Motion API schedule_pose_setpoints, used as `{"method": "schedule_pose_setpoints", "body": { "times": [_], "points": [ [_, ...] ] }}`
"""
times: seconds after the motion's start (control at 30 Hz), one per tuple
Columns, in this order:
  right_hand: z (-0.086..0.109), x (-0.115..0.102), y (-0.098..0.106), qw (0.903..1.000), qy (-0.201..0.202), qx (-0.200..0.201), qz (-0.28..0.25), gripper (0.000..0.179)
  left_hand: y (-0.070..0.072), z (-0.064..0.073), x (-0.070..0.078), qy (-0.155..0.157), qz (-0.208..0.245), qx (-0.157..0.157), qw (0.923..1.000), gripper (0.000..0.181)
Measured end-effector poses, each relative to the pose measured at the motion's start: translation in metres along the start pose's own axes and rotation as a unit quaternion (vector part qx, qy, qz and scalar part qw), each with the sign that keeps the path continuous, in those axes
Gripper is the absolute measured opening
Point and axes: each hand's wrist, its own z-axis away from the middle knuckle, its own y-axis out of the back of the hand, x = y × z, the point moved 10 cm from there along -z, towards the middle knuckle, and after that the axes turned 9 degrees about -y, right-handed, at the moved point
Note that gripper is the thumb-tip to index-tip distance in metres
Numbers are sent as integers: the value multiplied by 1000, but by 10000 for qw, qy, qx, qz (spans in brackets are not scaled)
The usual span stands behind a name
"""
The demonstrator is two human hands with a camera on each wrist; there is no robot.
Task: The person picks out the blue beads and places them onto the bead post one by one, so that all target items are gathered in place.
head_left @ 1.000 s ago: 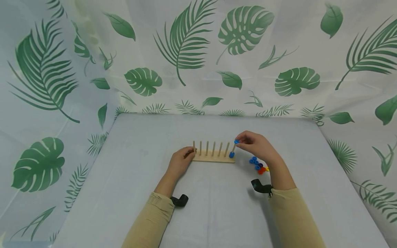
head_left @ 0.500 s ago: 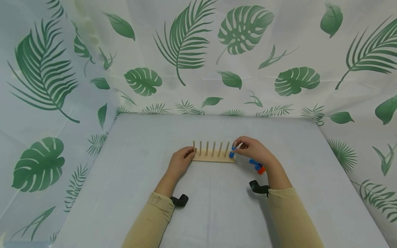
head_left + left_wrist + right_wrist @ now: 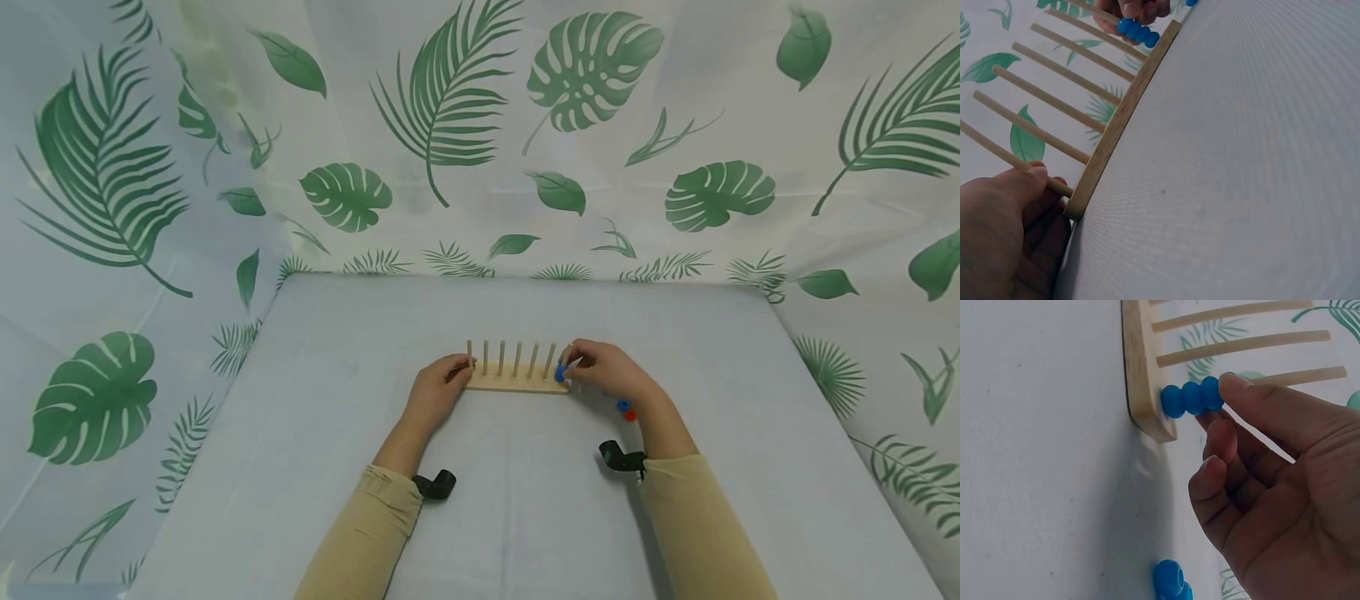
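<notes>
A wooden peg rack (image 3: 517, 384) with a row of upright pegs stands on the table. My left hand (image 3: 435, 390) grips its leftmost peg (image 3: 988, 145) near the base, thumb on one side and fingers behind. At the far right end, blue ring beads (image 3: 1184, 399) are stacked low on the last peg (image 3: 1310, 376). My right hand (image 3: 613, 371) pinches the topmost blue bead (image 3: 1211, 393) between thumb and forefinger, against the beads beneath it. The other right fingers are curled loosely. In the head view the fingers hide part of this stack.
Loose beads lie right of the rack, partly hidden by the right hand: a blue one (image 3: 623, 405) and a red one (image 3: 631, 415) show. More blue beads (image 3: 1168, 579) appear low in the right wrist view. A leaf-patterned curtain (image 3: 465, 225) rises behind the table.
My right hand has moved down along the end peg, carrying the blue bead from the peg's tip onto the stack. My left hand and the rack have stayed put.
</notes>
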Motion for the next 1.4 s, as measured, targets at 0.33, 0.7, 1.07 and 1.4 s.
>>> {"method": "schedule_pose_setpoints", "body": {
  "times": [0.33,0.7,1.07,1.4],
  "points": [
    [0,4,0,9999,-78,97,25,12,-1,0,0,54,37,-13,10000,29],
    [11,12,17,9983,-271,261,438,22,1,1,2,103,88,-12,9999,28],
    [23,39,45,9957,-648,402,532,28,1,0,2,172,-14,-63,9998,29],
    [27,66,52,9945,-1019,140,196,31,1,0,3,133,-34,-42,9999,29]
  ]
}}
